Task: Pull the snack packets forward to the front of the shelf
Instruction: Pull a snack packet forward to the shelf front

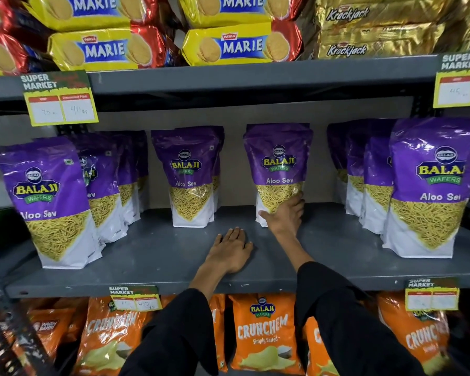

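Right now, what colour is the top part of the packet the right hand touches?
Purple, seen in the head view: the Aloo Sev packet under the right hand.

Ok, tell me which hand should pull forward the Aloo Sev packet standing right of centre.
Right. The right hand already wraps the lower part of that Aloo Sev packet, which stands far back. The left hand lies flat on the bare shelf, holding nothing.

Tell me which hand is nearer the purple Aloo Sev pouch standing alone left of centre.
Left. The left hand lies flat on the grey shelf, below and right of that purple Aloo Sev pouch. The right hand is farther right, gripping the neighbouring purple pouch.
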A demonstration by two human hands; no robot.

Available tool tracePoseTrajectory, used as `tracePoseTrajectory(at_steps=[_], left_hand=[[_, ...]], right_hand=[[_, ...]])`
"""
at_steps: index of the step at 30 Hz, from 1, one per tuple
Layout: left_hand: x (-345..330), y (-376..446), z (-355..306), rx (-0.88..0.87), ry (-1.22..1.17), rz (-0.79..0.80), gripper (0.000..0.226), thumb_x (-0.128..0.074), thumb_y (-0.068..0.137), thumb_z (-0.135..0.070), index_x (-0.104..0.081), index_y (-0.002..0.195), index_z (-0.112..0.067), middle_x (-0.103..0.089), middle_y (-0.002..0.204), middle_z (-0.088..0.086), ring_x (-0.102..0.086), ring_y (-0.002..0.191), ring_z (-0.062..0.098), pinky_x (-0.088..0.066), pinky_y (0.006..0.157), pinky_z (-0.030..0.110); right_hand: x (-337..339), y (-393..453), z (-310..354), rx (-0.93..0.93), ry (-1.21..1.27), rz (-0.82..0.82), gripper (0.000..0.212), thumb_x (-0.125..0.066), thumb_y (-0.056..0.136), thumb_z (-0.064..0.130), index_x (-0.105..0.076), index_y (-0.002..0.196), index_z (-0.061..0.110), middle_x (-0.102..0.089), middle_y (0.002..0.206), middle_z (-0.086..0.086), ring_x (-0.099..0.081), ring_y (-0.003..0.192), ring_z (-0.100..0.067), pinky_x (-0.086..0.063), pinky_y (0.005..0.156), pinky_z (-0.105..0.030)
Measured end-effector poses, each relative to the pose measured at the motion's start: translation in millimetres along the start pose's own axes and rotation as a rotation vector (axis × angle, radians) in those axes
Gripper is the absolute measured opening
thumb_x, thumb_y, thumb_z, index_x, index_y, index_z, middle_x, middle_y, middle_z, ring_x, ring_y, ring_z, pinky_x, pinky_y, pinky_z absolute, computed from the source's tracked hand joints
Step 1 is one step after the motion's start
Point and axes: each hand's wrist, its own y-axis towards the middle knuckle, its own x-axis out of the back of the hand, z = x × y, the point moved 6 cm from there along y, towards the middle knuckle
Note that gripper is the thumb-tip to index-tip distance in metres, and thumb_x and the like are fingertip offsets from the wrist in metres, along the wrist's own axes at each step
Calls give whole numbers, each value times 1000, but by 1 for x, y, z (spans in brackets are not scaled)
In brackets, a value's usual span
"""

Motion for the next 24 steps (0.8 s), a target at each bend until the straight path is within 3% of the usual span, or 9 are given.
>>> tracePoseTrajectory(at_steps=[8,24], left_hand=[[1,0,0,8,8,3,65,-20,104,-46,-13,159,-12,-10,170,5,-7,157,21,-5,127,45],[5,-3,-5,3,59,16,64,-20,104,-42,-15,158,-9,-12,169,9,-10,156,24,-9,126,48]], right_hand=[[16,-29,0,22,-39,19,138,-89,66,44,5,153,-7,-13,159,-34,-22,148,-46,-38,112,-56],[69,-98,-16,94,62,-8,132,-87,68,46,3,154,3,-16,161,-27,-22,149,-44,-38,111,-58]])
